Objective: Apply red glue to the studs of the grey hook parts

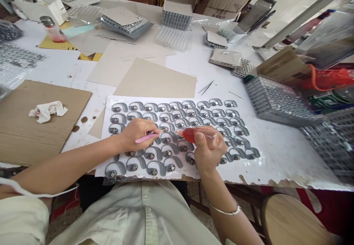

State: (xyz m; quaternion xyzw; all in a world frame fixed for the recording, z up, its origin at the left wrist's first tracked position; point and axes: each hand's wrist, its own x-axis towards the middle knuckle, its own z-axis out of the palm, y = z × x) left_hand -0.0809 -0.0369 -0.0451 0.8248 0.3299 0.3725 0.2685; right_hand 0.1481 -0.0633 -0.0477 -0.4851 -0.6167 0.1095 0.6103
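Note:
My left hand point(139, 130) is closed on slim pink tweezers point(145, 138), their tip over a grey hook-shaped part near the middle of a white sheet point(110, 101). In my right hand point(208, 149) lies a squeeze bottle of red liquid point(190, 134), tilted so its thin nozzle points left, close to the tweezers' tip. Rows of grey ear-hook parts point(171, 167), each with a small silvery round piece, cover the sheet. Some of them are hidden behind my hands. Whether the nozzle touches a part I cannot tell.
Another pair of tweezers point(206, 87) lies beyond the sheet. A brown board point(35, 134) with a crumpled tissue point(47, 111) is at left. Grey cardboard point(157, 79) lies ahead. Stacked plastic trays point(282, 101) stand at right; a small bottle point(52, 29) stands back left.

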